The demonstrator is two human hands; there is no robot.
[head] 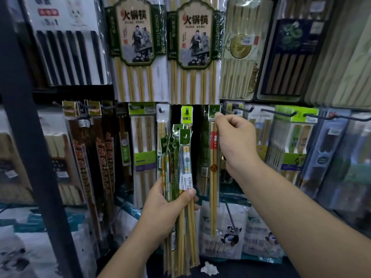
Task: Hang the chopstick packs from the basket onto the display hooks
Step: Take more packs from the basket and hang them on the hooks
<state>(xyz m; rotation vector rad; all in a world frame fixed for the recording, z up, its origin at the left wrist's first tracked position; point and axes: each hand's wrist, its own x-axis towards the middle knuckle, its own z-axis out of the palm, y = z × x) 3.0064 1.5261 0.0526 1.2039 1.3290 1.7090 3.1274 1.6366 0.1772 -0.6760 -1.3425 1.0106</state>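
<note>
Spotter: Header of the single pack point(214, 177) is pinched at the fingertips of your right grip point(234, 137), up at the hook row. The sticks hang straight down below it.

Coach: And the hook point(228, 111)? I can't tell whether its tip is through the hole yet.

Spotter: Nor can I. Your own fingers point(219, 117) cover that spot. The wire shows just beside the header, on its right.

Coach: Then do this. Turn the card flat-on to the hook tip, find the punched hole, and slide the pack back along the wire rather than letting go at the tip. The upturned end should catch it, I judge, but only once the card is past it.

Spotter: Your left grip point(170, 203) is wrapped round the bundle of packs point(185, 157), lower and to the left, headers fanned upward.

Coach: Good. Hold that bundle low and off to the side so its headers don't snag the hung packs point(143, 137) behind it. That film probably slips, so squeeze at mid-length, as you're doing.

Spotter: Basket isn't in view.

Coach: Fine. One pack, one hole. Open the right grip only when the card sits on the wire and the pack hangs by its own weight.
</note>
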